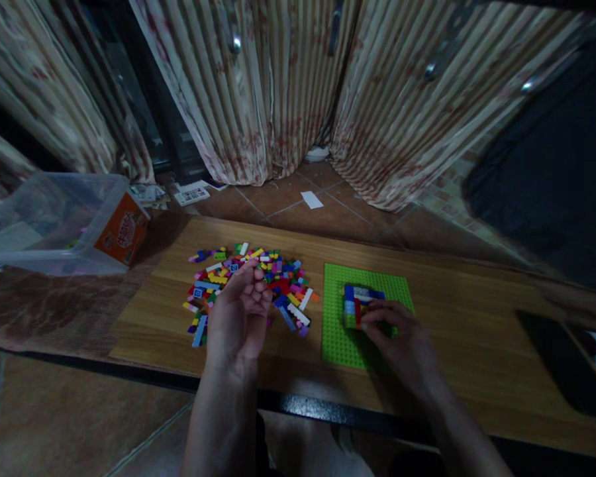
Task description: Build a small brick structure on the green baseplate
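Note:
A green studded baseplate (338, 348) lies on the wooden table, bearing a small structure of toy bricks (349, 301) in blue, white, green and other colours. At its near right side, my right hand (402, 338) has thumb and fingers pinched at a red toy brick (357, 311); the fingers hide part of the structure. My left hand (242, 311) hovers over the near part of a loose brick pile (218, 279). Its palm faces up, the fingers are loosely curled and somewhat apart, and nothing shows in it.
To the left stands a clear plastic bin (74, 258) with an orange label. A dark flat object (561, 358) lies at the right of the wooden table (467, 311). Striped curtains (278, 99) hang beyond, and papers (311, 199) lie on the tiled floor.

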Demonstrator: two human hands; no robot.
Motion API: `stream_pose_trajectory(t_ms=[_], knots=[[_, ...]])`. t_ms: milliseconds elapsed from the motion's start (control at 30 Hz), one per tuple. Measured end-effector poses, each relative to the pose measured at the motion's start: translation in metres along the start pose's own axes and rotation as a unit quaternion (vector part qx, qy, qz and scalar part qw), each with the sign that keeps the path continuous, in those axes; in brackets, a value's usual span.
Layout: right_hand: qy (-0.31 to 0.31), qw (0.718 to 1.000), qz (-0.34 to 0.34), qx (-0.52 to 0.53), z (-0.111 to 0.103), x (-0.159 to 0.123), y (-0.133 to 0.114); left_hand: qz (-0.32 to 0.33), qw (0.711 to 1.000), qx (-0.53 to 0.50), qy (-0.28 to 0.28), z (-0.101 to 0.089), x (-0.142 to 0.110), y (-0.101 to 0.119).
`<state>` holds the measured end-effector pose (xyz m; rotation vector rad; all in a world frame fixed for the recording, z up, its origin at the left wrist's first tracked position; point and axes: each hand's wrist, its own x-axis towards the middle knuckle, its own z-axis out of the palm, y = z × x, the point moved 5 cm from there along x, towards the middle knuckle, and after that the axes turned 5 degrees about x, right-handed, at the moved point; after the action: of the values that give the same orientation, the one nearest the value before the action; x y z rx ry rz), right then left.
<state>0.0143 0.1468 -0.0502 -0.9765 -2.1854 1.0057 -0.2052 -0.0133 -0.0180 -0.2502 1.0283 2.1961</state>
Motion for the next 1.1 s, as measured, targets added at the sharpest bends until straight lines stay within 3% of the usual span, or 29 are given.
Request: stream_pose_trajectory(t_ms=[100, 267, 367, 467, 700, 900, 1100], knots=[[0.024, 0.998, 0.022, 0.055, -0.005, 0.001, 0.000, 0.003, 1.000, -0.004, 0.002, 0.000, 0.000, 0.001], [0.163, 0.981, 0.062, 0.090, -0.024, 0.001, 0.000, 0.006, 1.000, -0.004, -0.004, -0.001, 0.000, 0.002], [0.191, 0.976, 0.055, 0.089, -0.023, -0.001, -0.005, 0.005, 1.000, -0.010, 0.001, -0.002, 0.000, 0.003], [0.164, 0.984, -0.008, 0.070, -0.011, -0.005, -0.020, 0.004, 1.000, -0.012, 0.005, -0.003, 0.000, 0.005], [0.006, 0.988, -0.156, -0.007, 0.038, -0.020, -0.064, 0.003, 1.000, -0.018, 0.006, -0.002, -0.001, 0.006], [-0.068, 0.989, -0.132, 0.002, 0.072, -0.021, -0.072, 0.008, 1.000, -0.007, 0.000, -0.002, -0.001, 0.007], [-0.056, 0.996, -0.067, -0.001, 0.087, -0.009, -0.074, 0.007, 1.000, -0.001, 0.003, -0.002, -0.001, 0.010]])
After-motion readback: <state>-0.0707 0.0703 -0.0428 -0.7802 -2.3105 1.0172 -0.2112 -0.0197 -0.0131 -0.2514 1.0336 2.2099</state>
